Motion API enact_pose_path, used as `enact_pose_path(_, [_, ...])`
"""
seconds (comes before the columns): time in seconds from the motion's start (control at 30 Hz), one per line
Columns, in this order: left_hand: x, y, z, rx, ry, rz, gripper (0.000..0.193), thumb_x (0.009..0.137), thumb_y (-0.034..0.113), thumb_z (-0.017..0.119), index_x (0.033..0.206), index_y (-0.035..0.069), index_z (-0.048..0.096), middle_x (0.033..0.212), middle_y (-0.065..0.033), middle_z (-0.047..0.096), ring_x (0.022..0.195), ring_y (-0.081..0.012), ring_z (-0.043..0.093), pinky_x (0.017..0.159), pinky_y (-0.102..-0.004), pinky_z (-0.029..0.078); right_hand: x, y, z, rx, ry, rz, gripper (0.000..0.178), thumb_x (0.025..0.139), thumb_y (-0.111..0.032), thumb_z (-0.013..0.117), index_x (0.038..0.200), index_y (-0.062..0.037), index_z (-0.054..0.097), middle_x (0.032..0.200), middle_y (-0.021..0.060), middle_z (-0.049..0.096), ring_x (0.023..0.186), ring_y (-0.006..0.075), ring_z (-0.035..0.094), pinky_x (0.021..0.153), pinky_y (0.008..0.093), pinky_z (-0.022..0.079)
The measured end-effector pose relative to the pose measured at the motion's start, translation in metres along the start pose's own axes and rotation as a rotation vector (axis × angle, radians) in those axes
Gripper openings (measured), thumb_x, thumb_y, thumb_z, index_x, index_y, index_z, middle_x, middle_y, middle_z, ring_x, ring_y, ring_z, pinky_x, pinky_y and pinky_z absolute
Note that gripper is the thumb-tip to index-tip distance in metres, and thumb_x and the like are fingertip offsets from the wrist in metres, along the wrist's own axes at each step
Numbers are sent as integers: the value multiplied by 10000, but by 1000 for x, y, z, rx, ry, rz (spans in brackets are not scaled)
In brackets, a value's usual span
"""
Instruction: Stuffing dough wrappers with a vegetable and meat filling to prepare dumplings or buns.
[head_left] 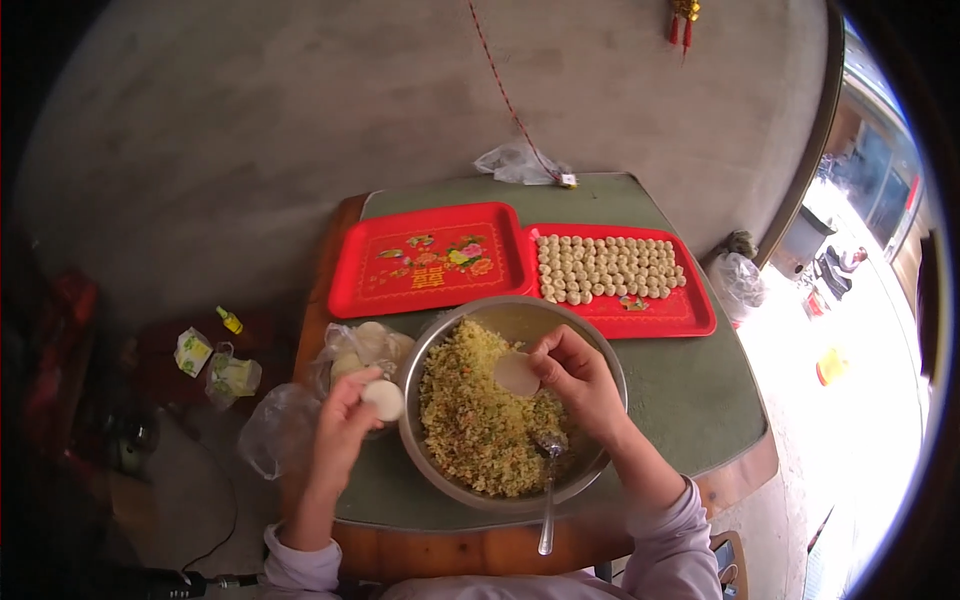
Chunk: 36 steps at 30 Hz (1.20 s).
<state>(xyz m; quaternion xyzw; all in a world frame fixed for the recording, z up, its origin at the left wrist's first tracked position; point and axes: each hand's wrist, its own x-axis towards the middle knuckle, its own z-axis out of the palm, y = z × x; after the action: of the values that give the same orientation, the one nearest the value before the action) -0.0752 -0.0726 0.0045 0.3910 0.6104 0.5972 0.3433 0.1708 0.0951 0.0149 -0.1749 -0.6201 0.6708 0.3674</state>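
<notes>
A thin round dough wrapper (516, 374) is pinched by its edge in my right hand (580, 375), above the steel bowl (412, 452). My left hand (340, 420), left of that bowl, grips a thicker-looking white dough round (383, 401) between thumb and fingers; I cannot tell whether it is one wrapper or a small stack. Chopped yellow-green filling (465, 425) fills much of the bowl. A metal spoon (548, 500) rests with its head in the filling and its handle over the near rim. Behind my left hand, a clear plastic bag (345, 345) holds more pale dough rounds.
On the green-topped table (690, 420) lie two red trays: the left tray (365, 270) has a flower print, and the right tray (690, 320) carries rows of small dumplings (605, 265). Clear bags (275, 430) hang near the left edge. A red cord (505, 95) runs down the wall.
</notes>
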Motion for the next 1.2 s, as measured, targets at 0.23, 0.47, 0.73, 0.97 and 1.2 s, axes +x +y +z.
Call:
enact_pose_path(0.23, [55, -34, -64, 383, 35, 22, 273, 936, 34, 499, 1201, 25, 564, 897, 8, 583, 793, -69, 524, 707, -227, 425, -3, 0, 4, -114, -2, 8, 114, 969, -129, 590, 952, -41, 519, 854, -35, 553, 775, 37, 532, 684, 205, 447])
enact_pose_path(0.47, [62, -48, -72, 600, 198, 183, 212, 899, 49, 543, 1099, 31, 610, 819, -75, 579, 711, -148, 558, 670, -289, 462, -2, 0, 3, -120, -16, -11, 121, 972, -141, 586, 952, -42, 520, 848, -34, 552, 766, 33, 529, 681, 200, 447])
enact_pose_path(0.73, [-1, 27, 55, -233, -177, -61, 292, 1016, 222, 487, 1194, 1, 556, 1110, -114, 631, 965, -170, 631, 827, -307, 522, -3, 7, 0, -265, 56, -126, 102, 934, -108, 619, 934, -31, 553, 855, 7, 583, 783, 112, 595, 692, 270, 496])
enact_pose_path(0.97, [17, 15, 109, -817, -347, -216, 337, 997, 160, 514, 1292, -2, 503, 1194, -110, 613, 1082, -200, 615, 950, -333, 502, -10, -31, 12, -935, -52, -640, 180, 795, -70, 706, 944, -41, 609, 986, 91, 625, 927, 296, 610, 823, 378, 497])
enact_pose_path(1.2, [21, 17, 121, -775, -234, -108, 257, 977, 106, 526, 1226, 43, 548, 1196, -90, 612, 1098, -192, 602, 978, -343, 489, -3, -11, -8, -337, 153, -105, 240, 905, -185, 673, 1002, -9, 542, 942, 79, 619, 814, 161, 619, 734, 284, 506])
